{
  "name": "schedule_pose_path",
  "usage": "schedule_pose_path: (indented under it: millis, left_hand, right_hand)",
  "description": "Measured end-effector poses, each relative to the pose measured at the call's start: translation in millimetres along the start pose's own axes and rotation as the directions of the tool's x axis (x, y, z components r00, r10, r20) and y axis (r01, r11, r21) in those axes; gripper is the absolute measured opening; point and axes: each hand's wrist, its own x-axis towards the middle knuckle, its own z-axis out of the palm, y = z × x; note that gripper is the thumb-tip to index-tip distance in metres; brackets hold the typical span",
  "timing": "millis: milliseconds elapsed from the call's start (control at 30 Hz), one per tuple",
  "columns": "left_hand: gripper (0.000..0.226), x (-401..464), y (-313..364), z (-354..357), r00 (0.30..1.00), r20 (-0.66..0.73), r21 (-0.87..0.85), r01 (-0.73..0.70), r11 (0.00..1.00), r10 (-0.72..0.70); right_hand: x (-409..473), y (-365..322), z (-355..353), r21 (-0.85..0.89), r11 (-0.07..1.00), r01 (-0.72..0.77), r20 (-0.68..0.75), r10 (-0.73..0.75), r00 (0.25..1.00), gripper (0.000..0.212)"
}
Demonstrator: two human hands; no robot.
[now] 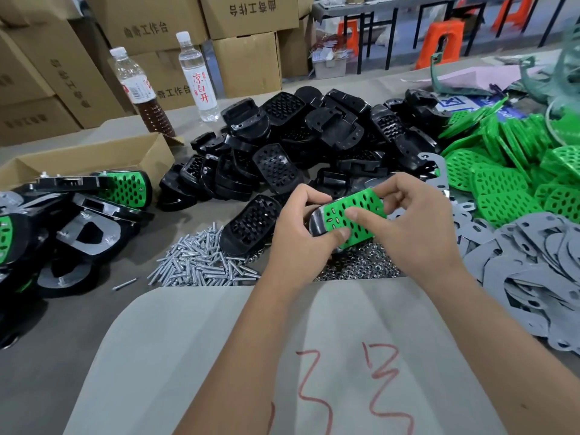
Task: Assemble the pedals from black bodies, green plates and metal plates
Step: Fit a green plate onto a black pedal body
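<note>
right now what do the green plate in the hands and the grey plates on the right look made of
Green plate: likely moulded plastic, going by its bright uniform colour and slight sheen. Grey plates: thin flat sheet, matte grey, probably metal; the dull finish leaves it open.

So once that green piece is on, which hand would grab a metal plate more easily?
Probably the right hand: the grey metal plates are heaped just beside it on the right. The left hand holds the pedal from the far side.

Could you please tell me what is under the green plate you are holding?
A black body sits under the green plate, showing at its left end. Both hands, left hand and right hand, cover the rest.
</note>
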Motion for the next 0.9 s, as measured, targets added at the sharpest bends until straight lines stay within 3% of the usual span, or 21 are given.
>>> schedule_pose_path:
  millis: [100, 233, 367, 667, 767, 900]
  left_hand:
    - [0.037, 0.9, -0.4, 0.5, 0.998, -0.055, -0.042, 0.025, 0.999, -0.027]
    - [0.036, 1.2, -1.2, 0.5, 0.996, -0.092, -0.020, 0.014, 1.000, -0.016]
    - [0.044, -0.5, -0.6, -2.8, 0.996, -0.063, -0.082, 0.051, 0.995, -0.056]
    - [0.053, 0.8, 0.5, -8.3, 0.990, -0.014, -0.304, 0.132, 0.943, -0.143]
    - [0.041, 3.0, 0.7, -6.6, 0.991, -0.026, -0.277, 0.121, 0.953, -0.134]
    - [0.029, 2.9, -0.9, -6.5, 0.994, -0.044, -0.202, 0.086, 0.976, -0.097]
  right_hand:
    - [2.0, -0.6, -2.6, 0.100, 0.995, -0.020, 0.103, 0.009, 0.995, 0.026]
    - [0.6, 1.2, -0.5, 0.139, 0.989, -0.055, 0.133, 0.036, 0.990, 0.029]
    - [0.3, 4.0, 4.3, 0.125, 0.987, -0.099, 0.129, 0.083, 0.988, 0.032]
    - [2.6, 5.5, 6.3, 0.268, 0.943, -0.196, 0.217, 0.139, 0.966, 0.037]
    - [1.5, 4.1, 5.4, 0.233, 0.956, -0.175, 0.199, 0.130, 0.971, 0.038]
    - [1.8, 3.7, 3.5, 0.180, 0.978, -0.107, 0.281, 0.053, 0.958, 0.021]
